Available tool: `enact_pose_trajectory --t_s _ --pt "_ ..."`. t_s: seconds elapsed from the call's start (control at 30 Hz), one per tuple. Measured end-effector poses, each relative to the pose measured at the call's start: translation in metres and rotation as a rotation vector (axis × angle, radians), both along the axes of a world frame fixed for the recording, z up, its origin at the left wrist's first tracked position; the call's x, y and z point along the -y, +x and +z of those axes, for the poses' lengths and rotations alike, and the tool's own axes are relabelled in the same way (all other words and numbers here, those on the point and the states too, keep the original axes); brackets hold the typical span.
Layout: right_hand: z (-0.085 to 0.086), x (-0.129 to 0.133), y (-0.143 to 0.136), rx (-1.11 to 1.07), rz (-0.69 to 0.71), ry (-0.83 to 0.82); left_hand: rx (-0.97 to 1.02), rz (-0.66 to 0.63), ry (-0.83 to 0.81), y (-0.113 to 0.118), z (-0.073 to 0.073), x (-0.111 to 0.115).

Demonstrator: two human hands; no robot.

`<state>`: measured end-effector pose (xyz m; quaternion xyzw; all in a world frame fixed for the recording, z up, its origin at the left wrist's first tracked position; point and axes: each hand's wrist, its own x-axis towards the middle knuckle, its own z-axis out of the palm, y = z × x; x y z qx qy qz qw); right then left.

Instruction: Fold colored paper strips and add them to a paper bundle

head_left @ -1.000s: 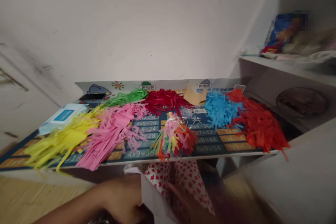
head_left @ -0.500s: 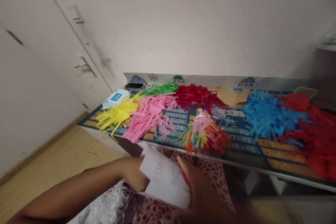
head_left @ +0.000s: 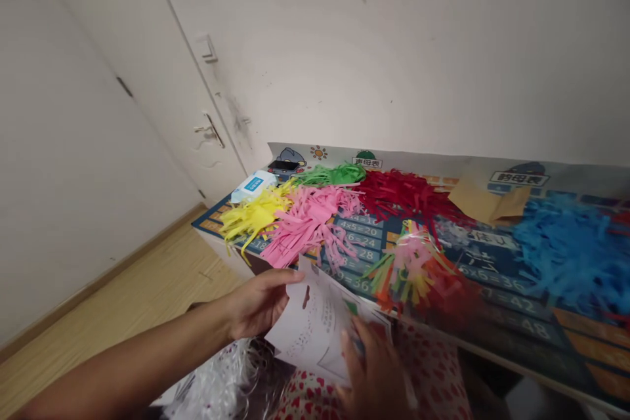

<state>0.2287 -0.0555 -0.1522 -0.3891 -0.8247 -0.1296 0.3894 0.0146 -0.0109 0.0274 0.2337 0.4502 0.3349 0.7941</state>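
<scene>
1. From where I stand, the white paper (head_left: pixel 315 335) is between the two hands, above the heart-patterned trousers (head_left: pixel 312 390) and just in front of the table edge. It's bowed, with small print and a slot near its left end.
2. The left hand (head_left: pixel 258 305) is half closed, thumb over the paper's left edge and the other fingers behind it.
3. The right hand (head_left: pixel 371 364) is curled onto the paper's right part; it's a bit blurred, and I can't tell how firmly it presses.
4. I'd judge the paper very light and springy, easily creased, perhaps a little slick. Opposite edges look the best hold, with a light pinch; the slot is where I'd expect a tear to start.
5. Beyond the hands, on the printed mat (head_left: pixel 360 241), the pink strips (head_left: pixel 312 210) are nearest the left hand, with the yellow strips (head_left: pixel 256 213) farther left and the green strips (head_left: pixel 342 174) behind.
6. The multicoloured bundle (head_left: pixel 416 262) is ahead of the right hand, the dark red strips (head_left: pixel 403 191) behind it. Farther right are the tan paper (head_left: pixel 485 203) and blue strips (head_left: pixel 575 249).
7. Below the left forearm is a clear, shiny tangle (head_left: pixel 214 384), looking feather-light and likely to snag.
</scene>
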Motion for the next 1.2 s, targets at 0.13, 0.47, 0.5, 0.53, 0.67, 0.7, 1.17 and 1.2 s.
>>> enact_pose_trajectory --t_s 0.13,0.47,0.5,0.53,0.67,0.7,1.17,1.2 --pt "-0.003 0.009 -0.013 -0.08 -0.069 -0.109 -0.086 -0.052 0.079 -0.001 0.002 0.009" --pt "0.002 0.012 -0.022 -0.1 -0.039 0.009 -0.291 -0.061 0.075 0.002 -0.005 0.008" --pt "0.007 0.01 -0.021 -0.1 0.004 0.029 -0.297 -0.065 0.077 0.002 -0.005 0.007" --pt "0.015 0.007 -0.021 -0.112 0.051 0.022 -0.304 -0.073 0.083 0.003 -0.005 0.006" --pt "0.054 -0.008 -0.023 -0.32 0.147 -0.123 -0.299 -0.182 0.104 0.01 -0.006 0.005" --pt "0.064 -0.013 -0.024 -0.375 0.167 -0.134 -0.296 -0.208 0.112 0.012 -0.005 0.005" --pt "0.109 -0.037 0.002 -0.27 0.376 -0.164 -0.356 -0.257 0.122 0.04 -0.005 -0.014" --pt "0.112 -0.034 0.007 -0.287 0.392 -0.193 -0.356 -0.293 0.135 0.043 -0.003 -0.015"
